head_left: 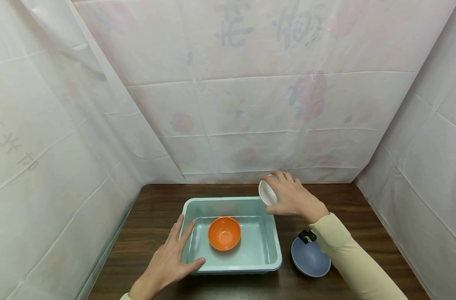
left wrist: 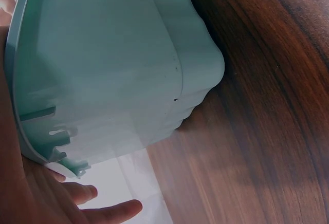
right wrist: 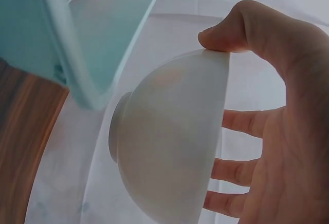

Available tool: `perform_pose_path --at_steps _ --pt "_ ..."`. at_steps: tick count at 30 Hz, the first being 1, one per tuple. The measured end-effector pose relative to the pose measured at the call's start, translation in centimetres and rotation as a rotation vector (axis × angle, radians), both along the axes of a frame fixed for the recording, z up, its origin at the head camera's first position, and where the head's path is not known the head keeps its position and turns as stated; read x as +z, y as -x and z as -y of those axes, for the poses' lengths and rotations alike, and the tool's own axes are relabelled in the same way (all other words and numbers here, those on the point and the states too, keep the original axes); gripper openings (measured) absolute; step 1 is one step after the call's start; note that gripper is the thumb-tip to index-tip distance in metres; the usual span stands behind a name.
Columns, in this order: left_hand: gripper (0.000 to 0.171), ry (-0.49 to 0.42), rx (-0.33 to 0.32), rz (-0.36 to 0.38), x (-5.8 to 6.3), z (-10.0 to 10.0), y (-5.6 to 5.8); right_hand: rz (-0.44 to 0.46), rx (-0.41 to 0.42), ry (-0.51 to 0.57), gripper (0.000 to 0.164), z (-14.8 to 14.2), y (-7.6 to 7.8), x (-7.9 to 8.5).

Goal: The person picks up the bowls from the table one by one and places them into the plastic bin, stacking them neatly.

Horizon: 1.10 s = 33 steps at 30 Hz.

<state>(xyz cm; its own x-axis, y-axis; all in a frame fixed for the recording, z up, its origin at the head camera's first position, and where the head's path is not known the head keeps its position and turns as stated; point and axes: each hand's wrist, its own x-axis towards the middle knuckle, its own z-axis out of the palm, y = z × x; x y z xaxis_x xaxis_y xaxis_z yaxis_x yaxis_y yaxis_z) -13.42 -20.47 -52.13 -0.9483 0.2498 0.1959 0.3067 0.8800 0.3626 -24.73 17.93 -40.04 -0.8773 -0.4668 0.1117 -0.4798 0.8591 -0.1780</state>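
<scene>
My right hand (head_left: 292, 199) grips a white bowl (right wrist: 167, 136) by its rim, thumb on one side and fingers on the other. In the head view the white bowl hangs tilted over the back right corner of a pale green plastic basin (head_left: 250, 267). Inside the basin an orange bowl (head_left: 224, 234) sits upright on the bottom, left of the middle. My left hand (head_left: 168, 259) lies at the basin's left rim with its fingers spread and straight. From the left wrist view, the basin's outer wall (left wrist: 113, 64) is beside that hand.
A blue-grey bowl (head_left: 310, 259) stands on the dark wooden table (head_left: 119, 250) right of the basin, partly under my right forearm. Something orange shows beside it, mostly hidden by the sleeve. White printed sheets (head_left: 250, 108) enclose the table at the back and sides.
</scene>
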Motion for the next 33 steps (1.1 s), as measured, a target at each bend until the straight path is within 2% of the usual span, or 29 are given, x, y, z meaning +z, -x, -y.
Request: perform_pose_path --at_steps 13,25,33 --pt "0.103 0.002 0.005 -0.008 -0.1 0.1 0.0 -0.011 0.085 -0.021 0.084 3.0 0.3 -0.3" --pt "0.102 -0.002 0.005 -0.010 -0.2 0.0 0.1 0.047 0.173 -0.015 0.084 5.8 0.4 -0.9" --pt "0.102 0.000 0.006 -0.010 -0.1 0.0 0.0 0.047 0.236 -0.021 0.082 7.3 0.3 -1.3"
